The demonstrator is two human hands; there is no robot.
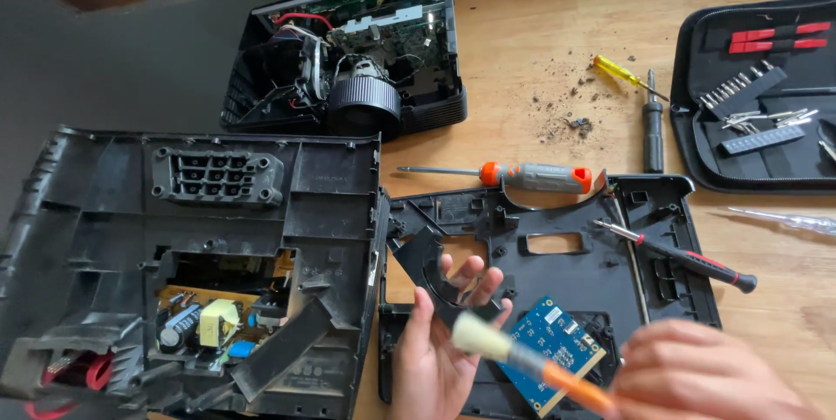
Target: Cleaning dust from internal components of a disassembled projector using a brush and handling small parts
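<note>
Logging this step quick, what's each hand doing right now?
Left hand: open, fingers spread over the black plastic cover, holding nothing.
Right hand: closed on the orange-handled brush.

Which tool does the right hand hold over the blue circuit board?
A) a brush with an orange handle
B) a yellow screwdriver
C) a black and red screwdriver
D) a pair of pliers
A: the right hand grips a brush with pale bristles and an orange handle, held above the blue circuit board.
</note>
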